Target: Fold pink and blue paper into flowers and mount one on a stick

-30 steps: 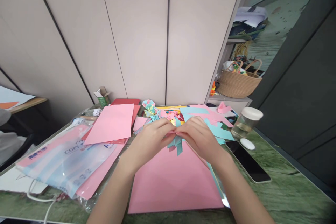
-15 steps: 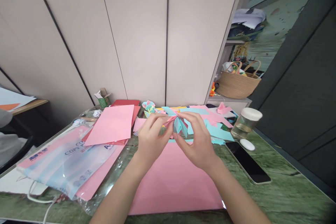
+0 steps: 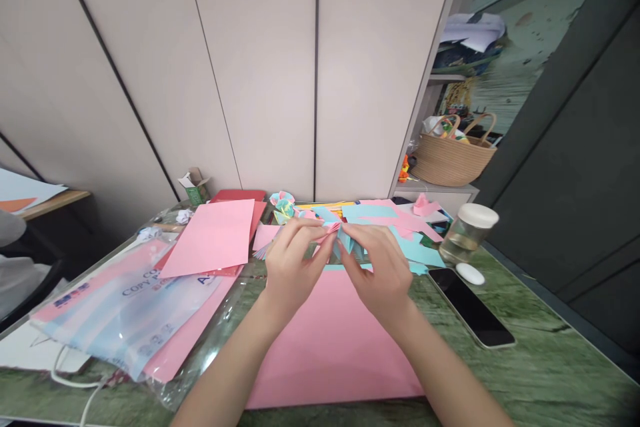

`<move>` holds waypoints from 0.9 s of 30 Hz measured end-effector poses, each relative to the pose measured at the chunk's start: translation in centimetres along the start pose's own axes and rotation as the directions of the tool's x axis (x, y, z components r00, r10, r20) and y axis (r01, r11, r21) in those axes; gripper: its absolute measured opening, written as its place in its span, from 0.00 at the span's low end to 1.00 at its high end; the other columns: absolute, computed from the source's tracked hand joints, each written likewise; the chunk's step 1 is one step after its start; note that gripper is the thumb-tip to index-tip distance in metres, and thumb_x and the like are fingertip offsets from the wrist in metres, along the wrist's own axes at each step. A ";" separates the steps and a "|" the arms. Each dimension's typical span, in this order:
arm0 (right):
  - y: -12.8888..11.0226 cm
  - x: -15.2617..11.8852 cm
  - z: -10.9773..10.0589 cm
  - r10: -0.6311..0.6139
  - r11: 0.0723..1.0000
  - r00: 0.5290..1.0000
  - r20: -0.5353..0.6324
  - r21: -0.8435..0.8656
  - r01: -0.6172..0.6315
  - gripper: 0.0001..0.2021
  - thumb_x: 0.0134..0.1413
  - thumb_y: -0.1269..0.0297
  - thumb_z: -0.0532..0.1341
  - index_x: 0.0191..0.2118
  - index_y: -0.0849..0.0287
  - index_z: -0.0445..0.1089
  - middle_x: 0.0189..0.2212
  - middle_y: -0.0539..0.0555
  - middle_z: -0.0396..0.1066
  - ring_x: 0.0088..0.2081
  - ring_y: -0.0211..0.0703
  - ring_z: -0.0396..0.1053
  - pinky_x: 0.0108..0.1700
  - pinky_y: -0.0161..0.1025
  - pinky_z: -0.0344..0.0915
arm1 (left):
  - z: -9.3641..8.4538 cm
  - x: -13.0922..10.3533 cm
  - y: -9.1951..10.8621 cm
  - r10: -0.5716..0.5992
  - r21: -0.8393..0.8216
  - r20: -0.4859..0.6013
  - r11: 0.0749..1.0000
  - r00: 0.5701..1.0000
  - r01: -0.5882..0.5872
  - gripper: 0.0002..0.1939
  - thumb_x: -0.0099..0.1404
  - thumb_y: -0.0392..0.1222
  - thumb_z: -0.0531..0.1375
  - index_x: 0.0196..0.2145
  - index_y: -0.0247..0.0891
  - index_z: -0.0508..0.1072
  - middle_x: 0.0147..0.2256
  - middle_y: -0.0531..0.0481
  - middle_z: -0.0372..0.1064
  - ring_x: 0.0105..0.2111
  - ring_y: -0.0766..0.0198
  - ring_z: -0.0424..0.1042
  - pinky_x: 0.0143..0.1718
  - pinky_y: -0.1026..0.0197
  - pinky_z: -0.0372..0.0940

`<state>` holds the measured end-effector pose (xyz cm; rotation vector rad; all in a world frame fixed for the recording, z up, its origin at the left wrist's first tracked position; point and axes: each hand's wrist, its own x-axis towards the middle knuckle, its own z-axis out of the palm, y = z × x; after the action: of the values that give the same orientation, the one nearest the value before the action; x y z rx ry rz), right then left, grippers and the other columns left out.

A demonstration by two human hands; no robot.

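Observation:
Between my two hands is a folded piece of pink and blue paper (image 3: 345,240), pleated and partly covered by my fingers. My left hand (image 3: 295,257) pinches its pink pleats from the left. From the right, the thumb and fingers of my right hand (image 3: 379,263) pinch the blue folds. Both hands are above the far end of a large pink sheet (image 3: 335,347) that lies flat on the green table. Behind them is a pink and blue paper flower (image 3: 283,203), with blue paper strips (image 3: 370,211) to its right.
On the left lie pink sheets (image 3: 213,237) and a plastic copy-paper bag (image 3: 125,307). A phone (image 3: 473,307), a white lid (image 3: 470,273) and a capped jar of liquid (image 3: 469,233) stand or lie on the right. Cabinet doors (image 3: 260,67) rise behind; a woven basket (image 3: 454,157) sits on a shelf.
My right hand has moved slightly left and its fingers have closed in over the blue folds, so less of them shows. My left hand stays pinched on the pink side.

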<state>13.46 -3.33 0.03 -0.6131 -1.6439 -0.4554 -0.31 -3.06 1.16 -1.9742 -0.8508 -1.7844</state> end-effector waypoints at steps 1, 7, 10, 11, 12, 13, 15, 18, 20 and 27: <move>-0.1 0.0 0.0 0.006 1.000 1.000 -0.008 0.002 -0.006 0.20 0.49 0.78 0.59 0.48 0.55 0.64 0.36 0.54 0.74 0.39 0.41 0.71 0.39 0.41 0.68 | 0.0 0.0 0.1 0.003 -0.001 -0.008 1.000 1.000 -0.003 0.06 0.56 0.31 0.63 0.32 0.38 0.70 0.30 0.52 0.71 0.33 0.66 0.73 0.35 0.64 0.70; -0.4 -0.4 0.2 0.135 0.987 0.990 0.035 0.078 -0.137 0.18 0.50 0.75 0.58 0.48 0.57 0.62 0.43 0.59 0.69 0.46 0.47 0.68 0.45 0.49 0.68 | 0.2 -0.5 0.3 0.029 -0.043 -0.047 0.999 0.998 -0.031 0.09 0.55 0.29 0.63 0.33 0.39 0.69 0.31 0.51 0.72 0.32 0.67 0.73 0.33 0.64 0.70; -0.1 -0.6 0.2 0.080 0.989 0.995 0.052 0.119 -0.086 0.21 0.50 0.78 0.57 0.51 0.58 0.59 0.46 0.60 0.69 0.49 0.47 0.68 0.47 0.49 0.68 | 0.1 -0.4 0.3 0.007 -0.055 -0.051 0.998 0.999 -0.010 0.09 0.55 0.29 0.63 0.33 0.39 0.70 0.31 0.51 0.72 0.32 0.67 0.73 0.32 0.64 0.70; 0.1 -0.6 0.2 0.060 0.990 0.996 0.060 0.126 -0.067 0.22 0.50 0.78 0.57 0.52 0.58 0.59 0.46 0.61 0.69 0.49 0.47 0.67 0.48 0.49 0.68 | 0.1 -0.3 0.3 -0.001 -0.054 -0.054 0.999 0.999 -0.002 0.09 0.55 0.29 0.63 0.33 0.39 0.70 0.31 0.51 0.72 0.32 0.67 0.72 0.31 0.64 0.70; 0.2 -0.6 0.2 0.042 0.990 0.996 0.076 0.132 -0.052 0.23 0.50 0.78 0.57 0.52 0.58 0.59 0.46 0.61 0.69 0.49 0.47 0.67 0.48 0.49 0.68 | 0.1 -0.2 0.4 -0.009 -0.053 -0.056 0.999 0.998 0.006 0.08 0.56 0.29 0.63 0.32 0.39 0.70 0.31 0.51 0.72 0.32 0.67 0.72 0.32 0.64 0.70; 0.3 -0.5 0.1 0.028 0.989 0.995 0.093 0.140 -0.041 0.23 0.50 0.77 0.58 0.53 0.58 0.58 0.46 0.61 0.69 0.49 0.48 0.67 0.48 0.50 0.68 | 0.0 -0.1 0.4 -0.016 -0.052 -0.052 0.999 0.999 0.013 0.08 0.56 0.30 0.63 0.32 0.39 0.70 0.31 0.51 0.71 0.32 0.67 0.72 0.32 0.64 0.70; 0.6 -0.4 0.0 0.012 0.988 0.992 0.126 0.149 -0.031 0.22 0.52 0.73 0.59 0.53 0.58 0.58 0.46 0.62 0.69 0.48 0.49 0.68 0.47 0.50 0.68 | -0.2 0.1 0.5 -0.036 -0.053 -0.027 0.998 0.999 0.034 0.06 0.56 0.30 0.63 0.30 0.39 0.70 0.30 0.51 0.71 0.32 0.66 0.72 0.32 0.63 0.70; 0.8 -0.3 0.0 0.026 0.990 0.991 0.134 0.132 -0.044 0.19 0.55 0.69 0.58 0.53 0.56 0.59 0.44 0.60 0.70 0.46 0.48 0.69 0.46 0.49 0.69 | -0.3 0.2 0.5 -0.059 -0.053 0.019 0.997 0.998 0.060 0.06 0.56 0.30 0.63 0.28 0.39 0.69 0.29 0.51 0.70 0.33 0.65 0.73 0.33 0.62 0.70; 0.8 -0.3 0.1 0.039 0.992 0.992 0.123 0.114 -0.053 0.18 0.56 0.70 0.57 0.53 0.55 0.59 0.43 0.59 0.71 0.46 0.47 0.69 0.45 0.49 0.69 | -0.3 0.1 0.5 -0.053 -0.046 0.011 0.997 0.999 0.053 0.06 0.56 0.30 0.62 0.27 0.39 0.69 0.30 0.52 0.70 0.32 0.65 0.73 0.33 0.62 0.70; 0.2 0.0 0.2 0.027 0.996 0.996 0.085 0.086 -0.034 0.21 0.53 0.76 0.56 0.54 0.56 0.59 0.42 0.57 0.72 0.46 0.45 0.70 0.45 0.45 0.70 | -0.1 -0.2 0.4 -0.038 -0.061 -0.033 0.997 0.999 0.036 0.09 0.53 0.27 0.64 0.28 0.38 0.69 0.30 0.51 0.69 0.32 0.66 0.72 0.33 0.62 0.69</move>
<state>13.44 -3.04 -0.06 -0.5979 -1.7224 -0.3372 -0.17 -3.44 1.00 -1.9715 -0.8369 -1.8807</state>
